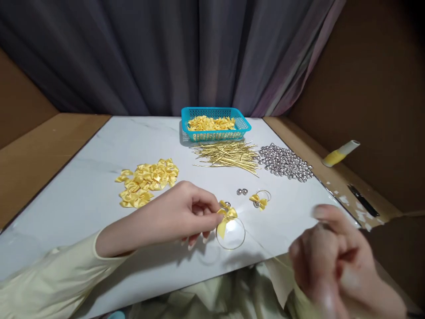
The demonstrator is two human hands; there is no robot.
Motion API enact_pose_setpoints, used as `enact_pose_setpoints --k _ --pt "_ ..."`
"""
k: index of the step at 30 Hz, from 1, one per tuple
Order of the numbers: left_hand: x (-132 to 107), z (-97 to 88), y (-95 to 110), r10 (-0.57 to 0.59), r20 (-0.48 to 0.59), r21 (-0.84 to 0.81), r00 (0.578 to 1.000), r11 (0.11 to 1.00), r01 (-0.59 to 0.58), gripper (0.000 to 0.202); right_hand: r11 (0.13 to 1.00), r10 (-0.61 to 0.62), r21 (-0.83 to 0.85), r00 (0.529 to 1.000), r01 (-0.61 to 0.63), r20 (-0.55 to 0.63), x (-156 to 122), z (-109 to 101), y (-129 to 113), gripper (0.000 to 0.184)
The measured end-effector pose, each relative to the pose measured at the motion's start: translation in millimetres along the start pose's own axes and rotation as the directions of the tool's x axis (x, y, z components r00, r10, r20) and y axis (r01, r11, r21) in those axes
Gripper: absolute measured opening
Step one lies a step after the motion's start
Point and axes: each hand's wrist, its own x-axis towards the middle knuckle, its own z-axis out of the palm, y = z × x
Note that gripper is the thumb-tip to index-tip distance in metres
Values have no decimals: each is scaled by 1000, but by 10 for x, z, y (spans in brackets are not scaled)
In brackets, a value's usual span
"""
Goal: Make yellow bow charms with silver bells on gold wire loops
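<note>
My left hand [186, 210] pinches a yellow satin bow [229, 213] between thumb and fingertips, just above the tabletop. A thin gold wire loop [245, 235] hangs below the bow. A small silver bell [227, 204] shows at the bow's upper edge; whether it is attached I cannot tell. My right hand [338, 261] is raised near the front right, apart from the bow. Its fingers look curled but are smeared by motion, so anything in them is hidden. Two silver bells [242, 192] and another yellow bow [258, 201] with a bell and wire ring lie beyond the left hand.
A pile of yellow bows [149, 177] lies at left. Behind are a blue basket [215, 135] of bows, gold wire ties [229, 155] and a heap of silver bells [285, 161]. A white-and-yellow tube [341, 153] and a black pen [363, 200] lie along the right side.
</note>
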Motion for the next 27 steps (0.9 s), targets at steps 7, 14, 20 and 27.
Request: enact_pose_setpoints --k 7,14,20,27 --pt "-13 57 -44 95 -151 65 984 994 -86 22 797 365 422 901 -432 234 96 416 -90 52" --pt "-6 79 -50 229 -236 291 944 944 -156 22 907 246 316 959 -278 140 83 438 -54 17" --pt "-4 85 -23 199 -279 180 939 972 -153 19 906 66 420 997 -47 -31 195 472 36 10" --pt "25 124 -68 194 -306 113 932 980 -166 17 916 2 392 973 90 -230 219 471 164 15"
